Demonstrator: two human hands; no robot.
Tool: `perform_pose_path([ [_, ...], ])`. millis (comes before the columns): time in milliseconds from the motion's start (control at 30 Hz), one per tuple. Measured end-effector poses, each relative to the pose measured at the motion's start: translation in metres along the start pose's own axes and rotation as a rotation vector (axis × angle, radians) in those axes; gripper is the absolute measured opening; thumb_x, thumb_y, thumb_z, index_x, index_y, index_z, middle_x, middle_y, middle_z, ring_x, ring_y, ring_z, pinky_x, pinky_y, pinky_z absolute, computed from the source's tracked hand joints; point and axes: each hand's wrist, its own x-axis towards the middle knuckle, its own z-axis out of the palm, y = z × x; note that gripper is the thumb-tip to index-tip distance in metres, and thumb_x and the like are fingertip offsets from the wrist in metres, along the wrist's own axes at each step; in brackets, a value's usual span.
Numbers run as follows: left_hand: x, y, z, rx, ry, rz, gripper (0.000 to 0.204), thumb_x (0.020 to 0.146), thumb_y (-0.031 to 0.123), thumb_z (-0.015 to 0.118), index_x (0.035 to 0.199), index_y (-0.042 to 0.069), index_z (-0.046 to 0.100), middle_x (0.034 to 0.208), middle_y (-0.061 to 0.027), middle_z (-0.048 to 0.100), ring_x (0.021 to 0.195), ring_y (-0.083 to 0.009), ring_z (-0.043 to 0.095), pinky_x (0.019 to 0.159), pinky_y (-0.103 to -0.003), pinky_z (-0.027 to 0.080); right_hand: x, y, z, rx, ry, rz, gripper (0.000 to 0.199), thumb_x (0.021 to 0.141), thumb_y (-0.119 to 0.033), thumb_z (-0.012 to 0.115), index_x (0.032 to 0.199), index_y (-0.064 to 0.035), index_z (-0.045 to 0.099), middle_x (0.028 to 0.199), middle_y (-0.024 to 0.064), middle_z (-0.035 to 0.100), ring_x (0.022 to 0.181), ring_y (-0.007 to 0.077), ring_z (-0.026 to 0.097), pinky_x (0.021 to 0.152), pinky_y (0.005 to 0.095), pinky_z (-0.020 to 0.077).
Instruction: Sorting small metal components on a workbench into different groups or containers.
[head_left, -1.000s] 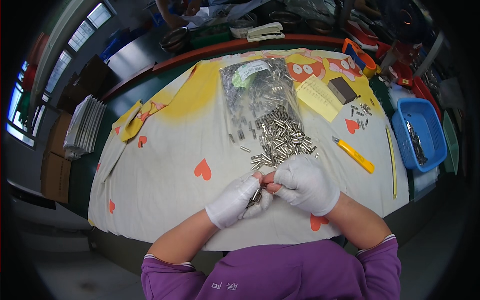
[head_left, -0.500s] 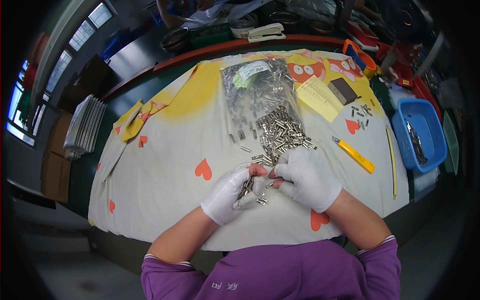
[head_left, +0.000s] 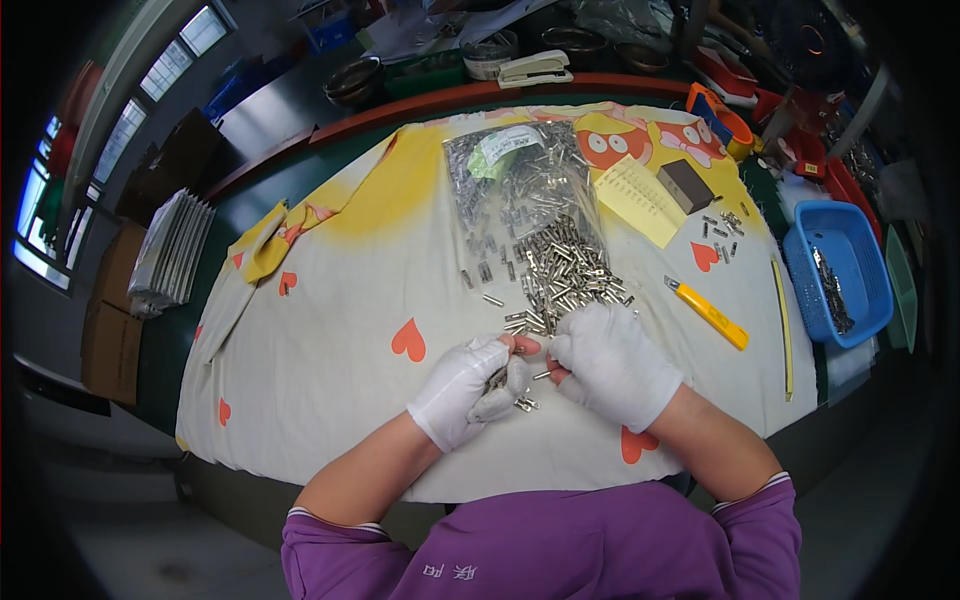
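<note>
The left hand (head_left: 468, 388), in a white glove, cups a small bunch of metal pieces (head_left: 518, 385) in a closed grip, which keeps them gathered while the right hand (head_left: 610, 362), also gloved, pinches one piece between thumb and fingertip right beside it, the two hands touching at the near middle of the surface. Just beyond the fingers lies the pile of metal pieces (head_left: 565, 280), spilling from the open mouth of a clear plastic bag (head_left: 515, 180), so the supply sits within easy reach. A yellow knife (head_left: 708, 313) lies to the right of the pile, and further right a blue basket (head_left: 836, 270) holds more metal bits. A yellow paper (head_left: 640, 198) and a small dark block (head_left: 686, 185) rest at the far right. The surface (head_left: 330, 330) is covered by a pale cloth printed with red hearts. Beyond it stand bowls and bins, with windows at the far left.
</note>
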Motion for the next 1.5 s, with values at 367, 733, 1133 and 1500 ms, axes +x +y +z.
perform_pose_path([
  [367,-0.001,-0.002,0.003,0.167,0.012,0.106,0.034,0.098,0.028,0.036,0.107,-0.001,0.051,0.067,-0.0060,0.056,0.035,-0.0070,0.029,0.034,-0.021,0.024,0.000,-0.003,0.001,-0.045,-0.005,-0.027,0.010,0.065,-0.015,0.065,0.068,-0.0069,0.060,0.068,0.0084,0.054,0.069,0.0272,0.056,0.058,0.0402,0.0442],
  [733,0.000,-0.005,0.002,0.170,0.020,0.193,0.027,0.097,0.028,0.040,0.097,0.004,0.051,0.067,-0.0060,0.054,0.037,-0.0059,0.031,0.036,-0.020,0.023,0.001,0.001,-0.012,0.213,0.237,0.077,0.010,0.066,-0.015,0.067,0.068,-0.0083,0.059,0.069,0.0078,0.056,0.072,0.0277,0.056,0.064,0.0397,0.0449],
  [1133,-0.004,-0.002,0.008,0.362,0.040,0.075,0.011,0.087,0.018,0.050,0.092,0.008,0.050,0.063,-0.0007,0.054,0.041,-0.0037,0.036,0.037,-0.019,0.027,0.001,0.001,-0.012,0.295,0.180,0.024,0.012,0.067,-0.017,0.069,0.070,-0.0077,0.061,0.070,0.0081,0.056,0.071,0.0283,0.055,0.062,0.0403,0.0435],
  [1500,-0.005,-0.004,0.010,0.254,0.081,0.083,0.016,0.092,0.023,0.048,0.088,0.008,0.052,0.063,-0.0007,0.054,0.043,-0.0046,0.041,0.037,-0.018,0.030,0.001,0.000,-0.010,0.321,0.265,-0.018,0.012,0.068,-0.017,0.069,0.071,-0.0084,0.061,0.070,0.0066,0.058,0.070,0.0277,0.055,0.060,0.0400,0.0430],
])
